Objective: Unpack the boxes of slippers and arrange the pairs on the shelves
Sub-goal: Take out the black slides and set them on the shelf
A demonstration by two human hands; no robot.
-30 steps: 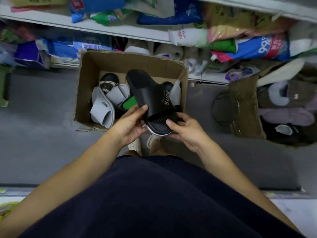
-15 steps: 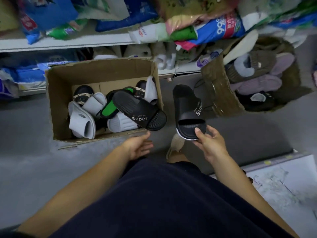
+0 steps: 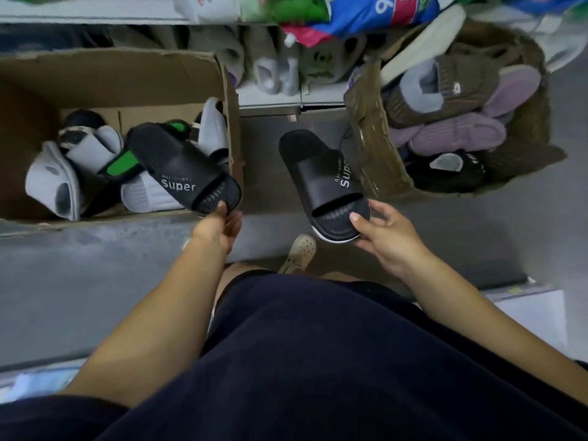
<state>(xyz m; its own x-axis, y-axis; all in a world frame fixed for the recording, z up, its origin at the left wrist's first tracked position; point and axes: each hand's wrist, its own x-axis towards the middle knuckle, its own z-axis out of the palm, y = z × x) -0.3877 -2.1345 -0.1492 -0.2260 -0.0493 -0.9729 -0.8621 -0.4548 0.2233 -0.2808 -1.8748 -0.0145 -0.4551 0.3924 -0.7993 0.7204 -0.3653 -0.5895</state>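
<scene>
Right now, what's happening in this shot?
A person stands over two boxes on the floor by a shelf. The left hand pinches a black Super slide by its toe over the left cardboard box, which holds grey slippers. The right hand holds the matching slide between the boxes. The right box holds fuzzy slippers. Neither slide is shelved yet.

Bearing, on the grey floor (image 3: 95, 281), an open cardboard box (image 3: 111, 81) at left and a torn cardboard box (image 3: 372, 144) at right, well apart, with a cream clog (image 3: 299, 253) planted between them, nearer. Holding, on the low white shelf (image 3: 270, 105) behind, pale grey slippers (image 3: 270, 74) standing on end side by side.
</scene>
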